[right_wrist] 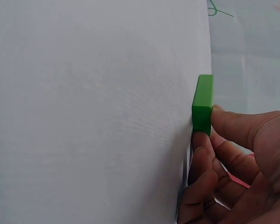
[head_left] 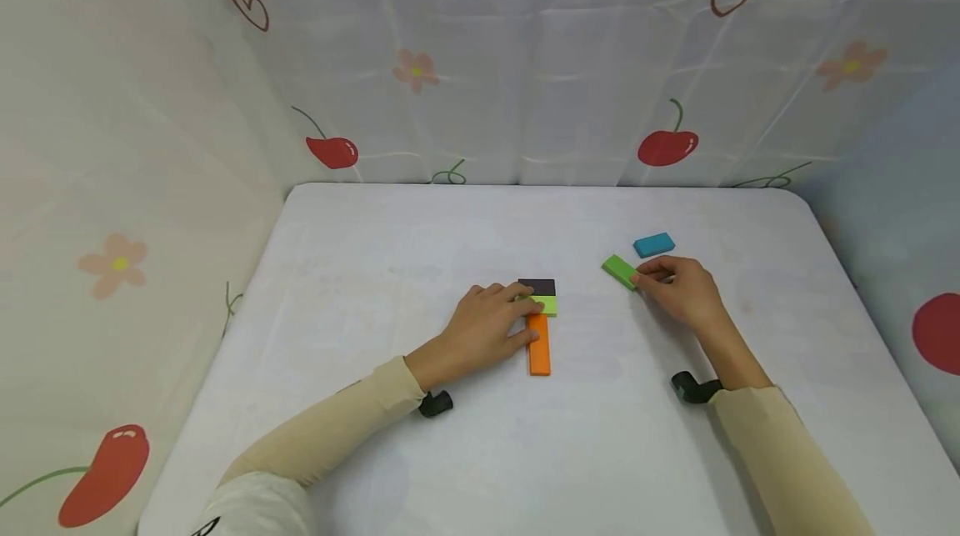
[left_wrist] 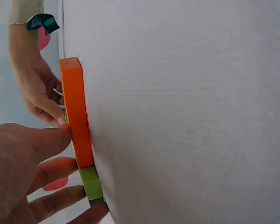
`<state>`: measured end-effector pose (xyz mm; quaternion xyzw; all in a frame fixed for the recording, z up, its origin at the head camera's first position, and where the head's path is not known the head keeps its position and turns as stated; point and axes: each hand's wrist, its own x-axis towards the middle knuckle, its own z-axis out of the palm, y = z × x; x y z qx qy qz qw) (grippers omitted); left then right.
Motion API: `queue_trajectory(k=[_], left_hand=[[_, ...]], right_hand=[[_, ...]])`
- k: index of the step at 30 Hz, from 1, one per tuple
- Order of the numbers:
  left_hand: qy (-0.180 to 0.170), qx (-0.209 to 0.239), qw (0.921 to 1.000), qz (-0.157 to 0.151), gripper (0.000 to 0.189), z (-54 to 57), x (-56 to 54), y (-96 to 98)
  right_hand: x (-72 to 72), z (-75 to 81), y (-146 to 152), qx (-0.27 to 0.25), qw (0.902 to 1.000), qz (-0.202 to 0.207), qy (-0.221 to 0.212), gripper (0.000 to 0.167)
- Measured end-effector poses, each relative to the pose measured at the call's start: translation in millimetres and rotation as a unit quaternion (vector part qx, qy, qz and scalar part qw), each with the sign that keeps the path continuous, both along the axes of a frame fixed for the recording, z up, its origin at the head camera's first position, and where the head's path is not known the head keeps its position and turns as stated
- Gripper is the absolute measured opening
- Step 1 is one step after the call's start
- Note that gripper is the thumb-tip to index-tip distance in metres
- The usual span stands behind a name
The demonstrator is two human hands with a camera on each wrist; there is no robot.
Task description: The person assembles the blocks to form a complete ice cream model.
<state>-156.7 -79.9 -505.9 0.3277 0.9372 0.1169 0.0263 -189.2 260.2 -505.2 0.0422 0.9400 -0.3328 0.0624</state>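
On the white table, an orange block [head_left: 539,357] stands lengthwise below a light green block [head_left: 550,308], and a black block [head_left: 544,286] lies against the green one's far side. My left hand [head_left: 483,323] rests on this group from the left with its fingers extended. Its thumb touches the orange block [left_wrist: 76,112] and the other fingertips touch the light green and black ones. To the right, my right hand [head_left: 686,294] pinches one end of a darker green block [head_left: 618,271] between thumb and fingers. Just beyond that lies a blue block [head_left: 654,245].
The white tabletop [head_left: 375,244] ends at a printed curtain [head_left: 517,86] at the back, and curtains hang at both sides. Each wrist carries a small dark camera, the left one [head_left: 436,404] and the right one [head_left: 693,388].
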Motion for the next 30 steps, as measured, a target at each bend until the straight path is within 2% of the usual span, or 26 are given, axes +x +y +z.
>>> queue_trajectory(k=[14,30], left_hand=[[0.006,-0.011,0.9999,0.0,0.041,1.1,-0.8,-1.2],[-0.008,-0.016,0.9998,0.003,0.042,2.2,-1.1,1.0]], right_hand=[[-13.8,6.8,-5,0.007,0.9999,0.008,-0.012,0.042],[-19.3,6.5,-10,0.0,0.9997,0.014,0.02,0.037]])
